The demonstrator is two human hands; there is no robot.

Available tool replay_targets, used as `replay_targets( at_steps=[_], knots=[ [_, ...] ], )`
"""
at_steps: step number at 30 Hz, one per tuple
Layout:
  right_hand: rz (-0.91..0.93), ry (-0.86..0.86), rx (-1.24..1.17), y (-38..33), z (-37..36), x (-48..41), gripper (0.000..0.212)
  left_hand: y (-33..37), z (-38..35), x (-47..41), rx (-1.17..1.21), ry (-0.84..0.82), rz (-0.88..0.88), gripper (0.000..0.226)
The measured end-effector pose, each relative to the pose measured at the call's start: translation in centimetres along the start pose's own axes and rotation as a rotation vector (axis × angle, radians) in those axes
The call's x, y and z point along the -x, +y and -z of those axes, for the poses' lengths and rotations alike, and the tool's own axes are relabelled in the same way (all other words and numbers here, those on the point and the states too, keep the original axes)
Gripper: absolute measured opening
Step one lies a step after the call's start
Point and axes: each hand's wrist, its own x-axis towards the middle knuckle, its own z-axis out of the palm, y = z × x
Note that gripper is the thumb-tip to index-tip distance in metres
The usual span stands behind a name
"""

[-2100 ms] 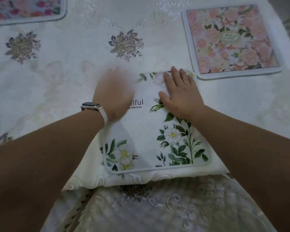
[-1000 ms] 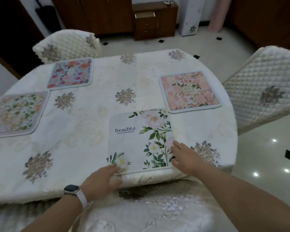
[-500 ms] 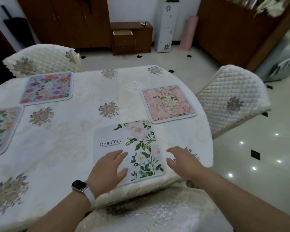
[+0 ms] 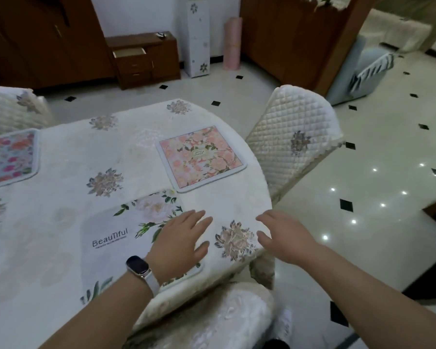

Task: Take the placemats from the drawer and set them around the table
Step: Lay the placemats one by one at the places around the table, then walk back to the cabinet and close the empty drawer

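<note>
While my left hand [image 4: 180, 244] lies flat and open on the white placemat's [image 4: 116, 238] right edge, holding nothing, my right hand [image 4: 285, 236] hovers open and empty past the surface's [image 4: 224, 205] near right rim, with open floor [image 4: 363, 210] beyond; the pink placemat [image 4: 202, 158] lies just beyond.

A white square placemat with green leaves and the word "Beautiful" [image 4: 116, 238] lies flat at the table's near edge. Beyond it lies a pink floral square placemat [image 4: 202, 158]; a red-flowered one [image 4: 8, 157] lies far left.
</note>
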Motion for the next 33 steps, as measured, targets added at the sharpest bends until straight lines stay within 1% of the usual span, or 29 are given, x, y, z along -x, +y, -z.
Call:
replay_targets(
  at_steps=[5, 7, 9, 16, 20, 25, 29, 33],
  knots=[
    [0.038, 0.022, 0.007, 7.6, 1.6, -0.7, 0.044, 5.5, -1.5, -6.9, 0.004, -0.041, 0.008, 0.056],
    [0.037, 0.018, 0.02, 11.3, 2.5, -1.0, 0.039, 8.0, -2.2, -10.1, -0.019, -0.058, -0.002, 0.058],
    [0.028, 0.002, 0.029, 15.4, 3.4, -1.2, 0.039, 10.8, -2.5, -13.4, -0.044, -0.068, -0.021, 0.058],
    [0.024, 0.01, 0.056, 27.2, 7.0, -1.4, 0.047, 19.7, -2.6, -24.1, -0.014, -0.02, -0.063, 0.055],
    [-0.003, 0.038, 0.042, 31.8, 8.8, -1.4, 0.06, 23.6, -2.3, -28.6, -0.02, 0.014, -0.098, 0.054],
    [-0.038, 0.051, 0.052, 36.7, 10.4, -2.5, 0.049, 26.0, -2.4, -34.1, -0.034, 0.014, -0.127, 0.053],
    [-0.075, 0.052, 0.028, 39.9, 11.3, -4.1, 0.061, 26.9, -3.1, -38.5, -0.04, 0.013, -0.138, 0.053],
    [-0.105, 0.043, 0.037, 43.9, 12.0, -7.0, 0.055, 26.7, -4.2, -44.0, -0.015, -0.014, -0.151, 0.055]
  ],
)
